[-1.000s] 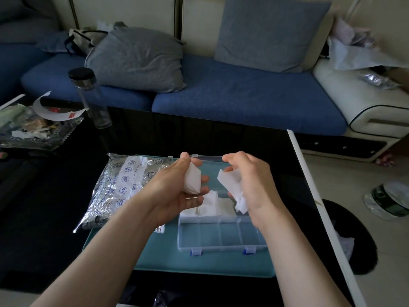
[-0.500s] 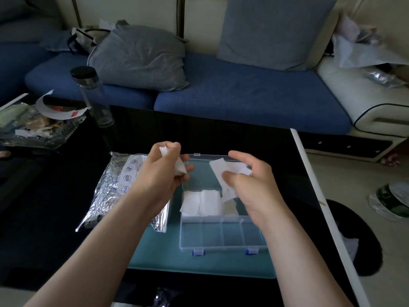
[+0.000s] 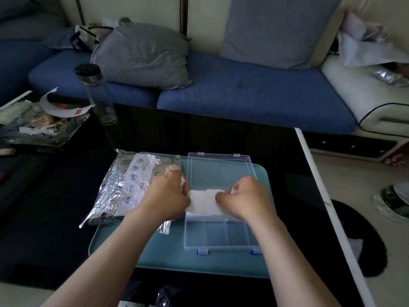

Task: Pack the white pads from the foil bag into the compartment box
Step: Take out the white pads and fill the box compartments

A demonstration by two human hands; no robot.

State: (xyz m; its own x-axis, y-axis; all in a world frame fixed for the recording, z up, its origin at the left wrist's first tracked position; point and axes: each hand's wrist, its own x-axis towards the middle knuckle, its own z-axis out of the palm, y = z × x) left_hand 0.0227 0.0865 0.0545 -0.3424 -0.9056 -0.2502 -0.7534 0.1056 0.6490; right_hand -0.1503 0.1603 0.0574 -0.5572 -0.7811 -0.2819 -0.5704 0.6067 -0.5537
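Head view, single entry.

1. Compartment box (image 3: 221,246): clear plastic, lower centre of frame, lid folded back flat toward the sofa, two blue latches on the near edge. It sits on a teal tray (image 3: 155,253).
2. White pads (image 3: 203,204): a flat layer in the far row of the box, just below the hinge line, between the two hands. The near-row compartments show only clear plastic.
3. Left hand (image 3: 164,196): centre-left, over the left end of the far row and overlapping the foil bag's right edge. Grip: fingers curled around the left pad (image 3: 183,182), a white corner showing beside the thumb. Half a second earlier this hand was raised above the box; it is now down at box level.
4. Right hand (image 3: 247,198): centre-right, over the right end of the far row. Grip: closed, pinching the right pad (image 3: 232,191), of which only a small white edge shows. Earlier it held its pad up in the air, unfolded; it is now lowered onto the row.
5. Foil bag (image 3: 130,185): silver, with a white printed strip, lying flat just left of the box, half on the tray and half on the black surface (image 3: 287,173). Position unchanged.
6. Clear bottle (image 3: 95,94) with black cap: upper left, upright on the surface.
7. Blue sofa (image 3: 254,94) with grey cushions: across the top of the frame.
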